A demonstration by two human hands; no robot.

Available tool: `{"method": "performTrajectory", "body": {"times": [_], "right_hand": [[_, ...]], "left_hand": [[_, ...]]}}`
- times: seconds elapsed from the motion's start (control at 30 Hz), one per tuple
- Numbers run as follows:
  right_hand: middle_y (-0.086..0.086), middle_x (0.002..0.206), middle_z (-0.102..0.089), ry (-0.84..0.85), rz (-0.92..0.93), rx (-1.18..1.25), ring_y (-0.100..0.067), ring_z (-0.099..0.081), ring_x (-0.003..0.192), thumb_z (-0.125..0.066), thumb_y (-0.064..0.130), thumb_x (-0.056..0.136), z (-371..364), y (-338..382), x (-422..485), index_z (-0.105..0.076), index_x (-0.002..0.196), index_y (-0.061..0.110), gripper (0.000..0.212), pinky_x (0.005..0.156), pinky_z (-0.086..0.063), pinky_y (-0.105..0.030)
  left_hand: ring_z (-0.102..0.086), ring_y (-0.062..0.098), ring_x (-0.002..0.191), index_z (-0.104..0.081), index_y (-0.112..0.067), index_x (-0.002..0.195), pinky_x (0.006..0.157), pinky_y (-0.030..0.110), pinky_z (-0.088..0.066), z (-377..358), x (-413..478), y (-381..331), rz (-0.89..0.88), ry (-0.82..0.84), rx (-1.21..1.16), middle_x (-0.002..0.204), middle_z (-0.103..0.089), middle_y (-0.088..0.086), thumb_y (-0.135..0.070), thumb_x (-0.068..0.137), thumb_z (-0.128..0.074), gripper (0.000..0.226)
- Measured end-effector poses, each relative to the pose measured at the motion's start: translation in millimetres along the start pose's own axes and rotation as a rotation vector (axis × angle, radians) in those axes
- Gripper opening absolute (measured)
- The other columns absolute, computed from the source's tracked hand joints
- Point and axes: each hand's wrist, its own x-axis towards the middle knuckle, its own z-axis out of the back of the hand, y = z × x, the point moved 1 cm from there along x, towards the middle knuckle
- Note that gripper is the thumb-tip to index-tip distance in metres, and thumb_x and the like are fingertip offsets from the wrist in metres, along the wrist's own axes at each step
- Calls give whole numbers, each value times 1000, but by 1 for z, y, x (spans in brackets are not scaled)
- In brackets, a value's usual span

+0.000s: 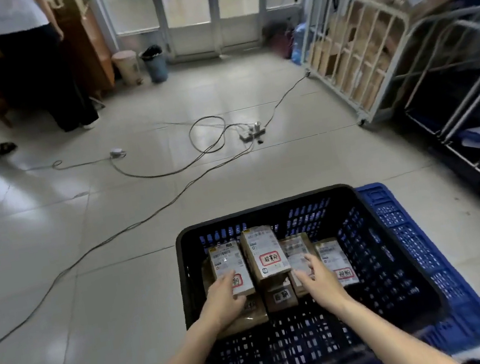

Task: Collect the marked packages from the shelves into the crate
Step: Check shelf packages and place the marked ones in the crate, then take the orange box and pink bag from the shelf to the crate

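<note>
**Both hands on packages inside the black crate**

Head view: a black crate point(264, 207) sits at 6 o'clock on the tiled floor, nested against a blue crate point(395, 220) showing along its 3 o'clock side. Brown packages with white labels and red-ringed marks stand packed together at the black crate's 12 o'clock end. The left hand point(224, 297) grips the left package point(229, 260), fingers flat on its label and thumb tucked at its near edge. Just beside it stands the tall package point(264, 253). The right hand point(317, 279) rests straight, relaxed fingers on the third package point(295, 251), with the right package point(335, 258) touching it at 3 o'clock. On the floor at 12 o'clock lies a power strip point(251, 132) with trailing cables. A trolley point(336, 40) of cardboard boxes stands at 2 o'clock, and another person point(33, 57) at 11 o'clock.
</note>
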Motion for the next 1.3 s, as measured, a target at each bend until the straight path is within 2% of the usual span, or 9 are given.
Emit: {"method": "performTrajectory", "body": {"times": [0.1, 0.23, 0.4, 0.53, 0.83, 1.07, 1.3], "right_hand": [[-2, 152, -29, -53, 32, -116, -18, -29, 138, -46, 32, 96, 6, -1, -36, -20, 147, 16, 60, 109, -28, -31], [0, 150, -30, -161, 60, -256, -17, -29, 137, -47, 38, 94, 16, -7, -88, -22, 146, 19, 61, 111, -31, -33], [-2, 150, -29, -315, 23, -361, -17, -26, 138, -45, 41, 94, 40, -30, -148, -24, 145, 17, 60, 112, -27, -32], [0, 152, -27, -421, -76, -354, -16, -25, 139, -45, 44, 93, 61, -59, -195, -23, 146, 17, 63, 111, -27, -32], [0, 151, -29, -610, -269, -290, -16, -28, 138, -46, 44, 93, 99, -121, -306, -24, 146, 17, 63, 110, -26, -29], [-1, 146, -35, -758, -377, -233, -17, -32, 134, -49, 40, 93, 135, -178, -413, -30, 142, 16, 58, 107, -31, -29], [0, 149, -30, -848, -461, -181, -17, -29, 137, -47, 41, 93, 154, -235, -516, -26, 145, 16, 62, 109, -28, -29]], "left_hand": [[-28, 21, 141, -23, -12, 149, 115, 31, -24, 2, -18, -11, -140, -13, 168, 153, -31, 6, -25, 91, -55, 68], [-28, 22, 140, -21, -16, 150, 115, 33, -25, -1, -38, -34, -287, -21, 338, 153, -31, 5, -32, 91, -55, 70], [-29, 24, 139, -25, -16, 148, 113, 33, -26, -27, -61, -76, -459, 35, 452, 152, -33, 5, -33, 91, -53, 66], [-26, 24, 142, -21, -17, 149, 115, 34, -25, -60, -84, -111, -573, 129, 522, 154, -29, 5, -36, 92, -51, 68], [-27, 24, 141, -22, -15, 149, 114, 34, -24, -135, -145, -179, -818, 225, 612, 152, -32, 6, -38, 92, -51, 68], [-23, 23, 142, -20, -15, 150, 115, 34, -24, -211, -216, -227, -958, 329, 648, 154, -27, 3, -38, 94, -49, 67], [-24, 24, 142, -21, -15, 149, 112, 34, -27, -279, -299, -262, -1049, 355, 677, 153, -30, 5, -37, 93, -49, 66]]}}
